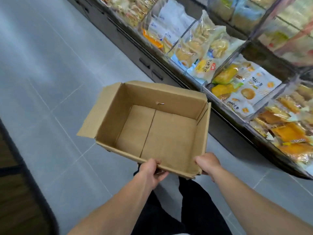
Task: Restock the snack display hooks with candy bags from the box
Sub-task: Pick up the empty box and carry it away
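Observation:
A brown cardboard box (169, 99) with its flaps open is held in the air above the floor, in the middle of the head view. Nothing lies inside it; only its bare bottom shows. My left hand (151, 171) grips the near rim at its left part, thumb on top. My right hand (208, 162) grips the near right corner of the same rim. No candy bags and no display hooks are in view.
A dark display unit (225, 128) with clear bins of packaged snacks (242, 85) runs along the right side, close to the box's right wall. Grey tiled floor (50, 82) spreads to the left. A dark curved edge (25, 167) sits at the far left. My dark trouser legs show below the box.

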The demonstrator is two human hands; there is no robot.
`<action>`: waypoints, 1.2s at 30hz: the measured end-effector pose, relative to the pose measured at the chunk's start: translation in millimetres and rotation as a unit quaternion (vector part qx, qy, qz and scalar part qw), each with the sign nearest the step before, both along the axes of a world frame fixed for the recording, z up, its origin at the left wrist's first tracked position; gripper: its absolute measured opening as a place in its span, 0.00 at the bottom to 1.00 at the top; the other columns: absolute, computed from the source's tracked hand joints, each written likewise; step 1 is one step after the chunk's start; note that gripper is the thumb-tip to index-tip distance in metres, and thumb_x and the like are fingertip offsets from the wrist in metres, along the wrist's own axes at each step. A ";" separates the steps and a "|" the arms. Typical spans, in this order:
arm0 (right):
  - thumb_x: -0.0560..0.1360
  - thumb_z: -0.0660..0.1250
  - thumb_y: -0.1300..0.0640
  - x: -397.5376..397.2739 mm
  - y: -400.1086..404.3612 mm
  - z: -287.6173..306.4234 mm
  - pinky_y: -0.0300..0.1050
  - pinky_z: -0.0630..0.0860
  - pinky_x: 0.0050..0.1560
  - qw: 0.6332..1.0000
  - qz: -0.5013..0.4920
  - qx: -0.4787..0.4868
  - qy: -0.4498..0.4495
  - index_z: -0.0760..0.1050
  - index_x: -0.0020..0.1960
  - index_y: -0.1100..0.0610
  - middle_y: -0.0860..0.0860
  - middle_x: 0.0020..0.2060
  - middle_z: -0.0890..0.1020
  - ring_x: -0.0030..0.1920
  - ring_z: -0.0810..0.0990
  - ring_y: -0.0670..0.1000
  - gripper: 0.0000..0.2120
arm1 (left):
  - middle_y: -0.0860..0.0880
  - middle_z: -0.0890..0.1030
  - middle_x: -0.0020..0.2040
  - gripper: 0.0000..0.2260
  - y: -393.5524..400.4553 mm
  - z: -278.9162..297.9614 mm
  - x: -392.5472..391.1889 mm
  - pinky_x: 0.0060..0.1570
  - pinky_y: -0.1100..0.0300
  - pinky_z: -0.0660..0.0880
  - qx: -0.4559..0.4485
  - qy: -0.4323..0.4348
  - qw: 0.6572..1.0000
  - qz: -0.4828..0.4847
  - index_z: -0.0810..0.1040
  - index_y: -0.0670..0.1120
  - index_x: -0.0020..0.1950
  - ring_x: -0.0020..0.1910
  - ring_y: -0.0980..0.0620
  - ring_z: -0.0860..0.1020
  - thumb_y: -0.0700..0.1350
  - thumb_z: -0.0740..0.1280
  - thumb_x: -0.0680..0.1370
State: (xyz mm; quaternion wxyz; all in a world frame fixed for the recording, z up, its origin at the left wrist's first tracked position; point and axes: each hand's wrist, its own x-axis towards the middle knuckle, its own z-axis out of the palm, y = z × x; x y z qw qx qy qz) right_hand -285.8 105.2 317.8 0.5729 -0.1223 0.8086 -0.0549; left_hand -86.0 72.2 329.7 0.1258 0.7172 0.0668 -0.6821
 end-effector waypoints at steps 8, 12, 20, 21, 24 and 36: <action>0.74 0.65 0.57 71.7 17.4 -28.7 0.48 0.76 0.55 0.984 -0.148 0.067 0.067 0.74 0.54 0.60 0.59 0.58 0.79 0.57 0.78 0.61 0.11 | 0.40 0.78 0.41 0.04 -36.2 -51.6 35.5 0.39 0.47 0.78 0.041 0.000 0.987 -0.156 0.74 0.40 0.50 0.41 0.44 0.78 0.35 0.60 0.79; 0.76 0.64 0.58 96.1 42.4 -52.8 0.47 0.72 0.60 0.969 -0.221 0.075 0.077 0.71 0.66 0.61 0.59 0.65 0.76 0.64 0.75 0.61 0.19 | 0.38 0.77 0.44 0.03 -35.6 -77.3 38.0 0.52 0.43 0.78 0.055 -0.005 0.977 -0.207 0.72 0.38 0.46 0.48 0.40 0.78 0.35 0.61 0.79; 0.73 0.64 0.58 106.5 103.2 -140.2 0.47 0.76 0.52 0.942 -0.313 0.104 0.063 0.75 0.57 0.60 0.56 0.54 0.80 0.55 0.79 0.59 0.13 | 0.38 0.78 0.46 0.05 7.8 -175.4 28.9 0.35 0.47 0.78 0.096 -0.030 0.951 -0.293 0.73 0.38 0.53 0.45 0.42 0.79 0.37 0.63 0.78; 0.73 0.64 0.57 104.8 107.4 -150.7 0.47 0.76 0.52 0.941 -0.315 0.105 0.065 0.75 0.57 0.60 0.57 0.54 0.80 0.55 0.79 0.59 0.13 | 0.38 0.78 0.46 0.05 11.7 -186.6 25.6 0.33 0.47 0.77 0.096 -0.031 0.951 -0.293 0.73 0.38 0.53 0.45 0.42 0.79 0.37 0.63 0.78; 0.73 0.65 0.57 100.6 124.6 -195.9 0.47 0.77 0.50 0.936 -0.332 0.095 0.070 0.76 0.55 0.58 0.56 0.51 0.81 0.52 0.80 0.59 0.11 | 0.37 0.78 0.49 0.07 25.6 -227.9 14.4 0.32 0.47 0.76 0.100 -0.037 0.949 -0.296 0.73 0.38 0.56 0.46 0.41 0.78 0.38 0.63 0.79; 0.73 0.65 0.58 79.8 162.0 -406.8 0.47 0.74 0.47 0.915 -0.389 0.034 0.104 0.78 0.53 0.55 0.53 0.45 0.80 0.47 0.78 0.58 0.10 | 0.36 0.76 0.55 0.04 61.0 -419.9 -29.4 0.38 0.44 0.82 0.069 -0.062 0.951 -0.296 0.73 0.38 0.49 0.51 0.40 0.78 0.36 0.66 0.77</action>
